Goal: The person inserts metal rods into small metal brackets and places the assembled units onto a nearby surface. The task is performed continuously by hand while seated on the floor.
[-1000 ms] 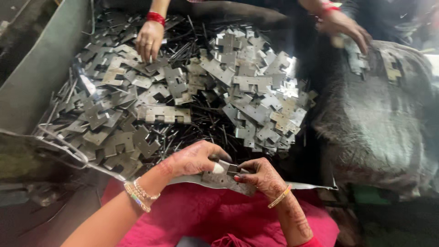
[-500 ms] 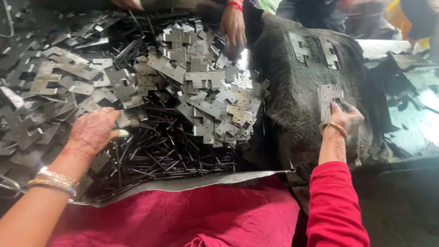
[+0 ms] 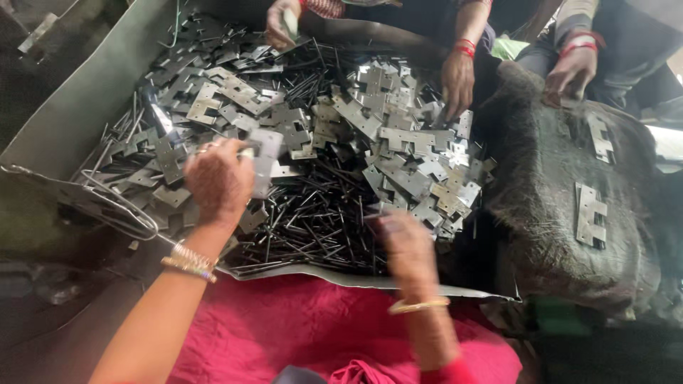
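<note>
Gripping a flat grey notched metal plate [image 3: 265, 162], the left hand [image 3: 219, 181] hovers over the left part of a heap of similar stamped steel plates [image 3: 370, 128], its fingers [image 3: 206, 151] curled around the plate's edge. Thin dark metal pins [image 3: 313, 220] lie scattered just beside it, on a grey sheet-metal tray [image 3: 64, 121]. The right hand [image 3: 405, 245] is blurred above the pins; whether its fingers are closed I cannot tell. Other people's hands [image 3: 459, 82] reach into the far side of the heap. Further right, two plates [image 3: 590, 213] rest on a dark coarse sack [image 3: 555, 178].
</note>
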